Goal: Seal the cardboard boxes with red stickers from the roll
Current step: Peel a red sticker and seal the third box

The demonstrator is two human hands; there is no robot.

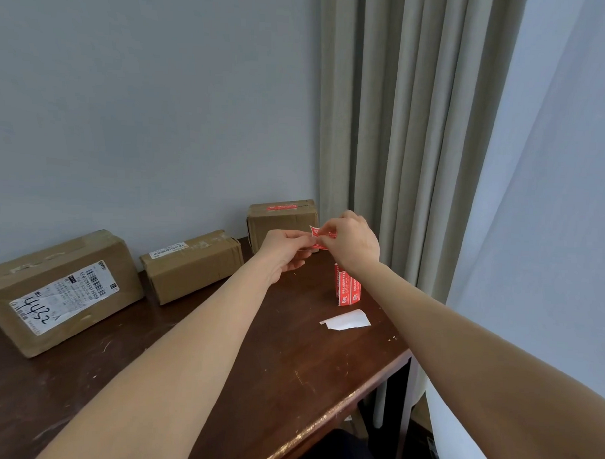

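Sticker (319,235) is pinched by fingers of left hand (286,251) and right hand (353,246) above the table (272,365) at 1 o'clock; far box (282,223) at 12 is already stickered, middle box (193,268) at 10 and near box (62,289) at 9 are judged unsealed, roll (347,287) stood at 2.
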